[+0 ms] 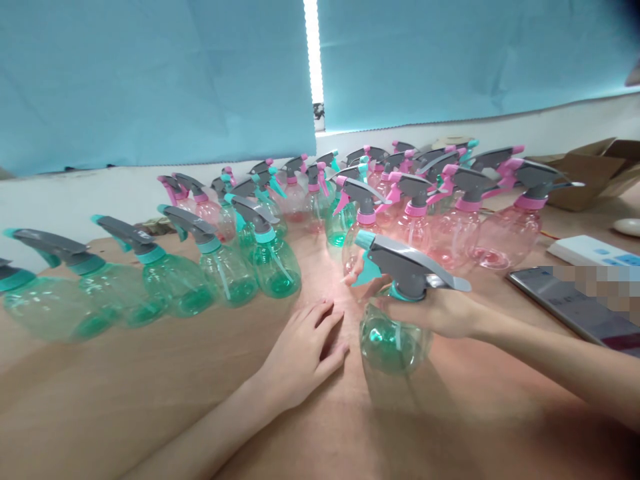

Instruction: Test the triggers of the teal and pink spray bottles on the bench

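Note:
My right hand (440,312) is wrapped round the neck of a green see-through spray bottle (397,343) with a grey and teal trigger head. The bottle is upright, its nozzle pointing left; I cannot tell whether its base touches the table. To its left, my left hand (305,347) rests flat on the wooden table (210,400), fingers stretched out and holding nothing. The nearest standing bottle to that hand is a green spray bottle (277,267). Behind my right hand stands a pink spray bottle (367,240), partly hidden.
Several green bottles (175,283) form a row at the left. More pink bottles (460,233) crowd the back right. At the right lie a phone (560,300), a white power strip (590,250) and an open cardboard box (585,177). Blue curtains (160,80) hang behind.

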The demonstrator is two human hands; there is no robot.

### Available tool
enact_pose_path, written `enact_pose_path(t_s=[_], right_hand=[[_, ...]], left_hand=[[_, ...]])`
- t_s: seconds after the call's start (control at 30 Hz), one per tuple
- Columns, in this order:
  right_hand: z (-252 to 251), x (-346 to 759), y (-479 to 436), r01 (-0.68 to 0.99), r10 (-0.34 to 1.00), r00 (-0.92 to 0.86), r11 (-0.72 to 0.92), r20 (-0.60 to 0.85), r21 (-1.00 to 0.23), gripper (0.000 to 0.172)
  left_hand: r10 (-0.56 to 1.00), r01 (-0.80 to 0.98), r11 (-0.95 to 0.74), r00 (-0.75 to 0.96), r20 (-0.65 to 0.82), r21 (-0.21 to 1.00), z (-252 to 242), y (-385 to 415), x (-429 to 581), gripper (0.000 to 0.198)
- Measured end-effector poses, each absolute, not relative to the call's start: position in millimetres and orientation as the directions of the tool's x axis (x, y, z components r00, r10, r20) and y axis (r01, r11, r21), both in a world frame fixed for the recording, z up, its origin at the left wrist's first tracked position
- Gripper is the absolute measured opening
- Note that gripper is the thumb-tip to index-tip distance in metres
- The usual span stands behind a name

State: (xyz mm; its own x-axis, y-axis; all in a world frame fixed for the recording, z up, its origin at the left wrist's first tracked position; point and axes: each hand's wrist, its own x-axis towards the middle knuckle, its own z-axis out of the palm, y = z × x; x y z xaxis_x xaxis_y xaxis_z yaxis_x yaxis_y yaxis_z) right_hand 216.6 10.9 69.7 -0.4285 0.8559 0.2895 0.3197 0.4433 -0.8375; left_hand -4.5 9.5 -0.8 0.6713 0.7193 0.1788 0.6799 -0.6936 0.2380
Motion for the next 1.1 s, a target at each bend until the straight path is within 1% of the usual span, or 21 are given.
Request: enact_pose_path(t_s=[0.1, 0.33, 0.4, 0.5, 0.57, 0.7, 0.77, 0.9, 1.0, 1.1], right_hand=[[70.5, 216.4, 11.7, 0.288, 0.844, -0.431, 0.465, 0.32, -0.837, 0.014], [71.7, 216.4, 10.6, 0.296, 0.841, -0.399, 0.496, 0.366, -0.816, 0.01], [70.1, 217.6, 9.7, 0.314, 0.846, -0.406, 0.485, 0.346, -0.816, 0.011], [67.0, 219.1, 8.5, 0.366, 0.873, -0.402, 0.429, 0.275, -0.826, 0.013], [65.0, 219.4, 8.5, 0.376, 0.88, -0.391, 0.421, 0.27, -0.825, 0.013], [60.7, 219.4, 11.1, 0.395, 0.877, -0.339, 0.461, 0.34, -0.795, 0.01], [58.6, 218.9, 12.7, 0.417, 0.874, -0.315, 0.478, 0.37, -0.773, 0.012], [56.7, 215.3, 13.4, 0.377, 0.855, -0.327, 0.509, 0.402, -0.774, 0.016], [57.2, 211.0, 11.2, 0.373, 0.853, -0.272, 0.519, 0.445, -0.769, 0.015], [56.3, 207.8, 8.9, 0.41, 0.857, -0.208, 0.514, 0.471, -0.754, 0.012]], left_hand=[[0.72, 0.682, -0.693, 0.671, 0.177, 0.234, -1.4, 9.5, -4.9, 0.043], [0.727, 0.693, -0.686, 0.668, 0.16, 0.221, -1.1, 9.8, -5.0, 0.043], [0.724, 0.689, -0.689, 0.669, 0.168, 0.225, -1.0, 10.0, -4.7, 0.043], [0.721, 0.684, -0.692, 0.669, 0.181, 0.231, -0.7, 9.8, -4.5, 0.041], [0.722, 0.684, -0.691, 0.667, 0.184, 0.233, -0.5, 9.5, -4.5, 0.041], [0.726, 0.689, -0.687, 0.667, 0.167, 0.232, -0.1, 9.3, -4.2, 0.043], [0.726, 0.688, -0.687, 0.666, 0.172, 0.235, -0.1, 9.2, -4.1, 0.043], [0.72, 0.68, -0.693, 0.667, 0.191, 0.238, -0.4, 9.4, -4.1, 0.041], [0.717, 0.677, -0.697, 0.671, 0.192, 0.235, -0.4, 10.0, -3.9, 0.041], [0.716, 0.677, -0.698, 0.671, 0.194, 0.233, -0.3, 10.5, -3.8, 0.042]])
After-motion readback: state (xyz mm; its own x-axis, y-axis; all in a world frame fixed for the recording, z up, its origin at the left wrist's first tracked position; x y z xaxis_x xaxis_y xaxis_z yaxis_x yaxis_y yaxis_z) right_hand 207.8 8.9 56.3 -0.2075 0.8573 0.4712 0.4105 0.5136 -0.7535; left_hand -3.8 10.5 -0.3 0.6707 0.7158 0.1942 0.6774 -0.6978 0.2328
